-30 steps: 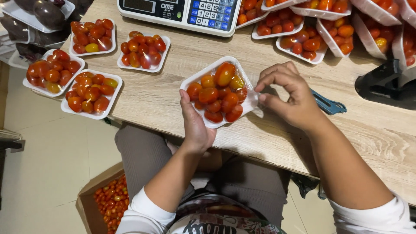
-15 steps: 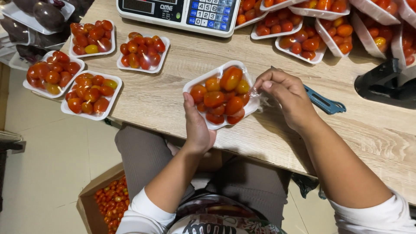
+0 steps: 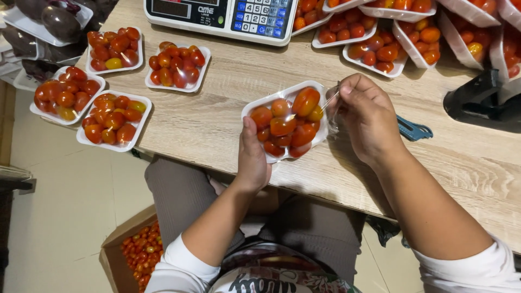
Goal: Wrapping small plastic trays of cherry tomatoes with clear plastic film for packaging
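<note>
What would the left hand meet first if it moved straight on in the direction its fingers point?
The left hand points away from the person, along the edge of the white tray of tomatoes it holds. Beyond that lies bare table, then probably the scale.

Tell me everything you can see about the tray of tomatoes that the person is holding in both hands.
The tray is a shallow white one, foam by the look of it, with rounded corners. It is heaped with small red and orange tomatoes, a few yellowish, glossy under clear film. It sits tilted at the near edge of the wooden table. The left hand steadies its near side, thumb on the film, while the right hand pinches stretched film at its right edge.
</note>
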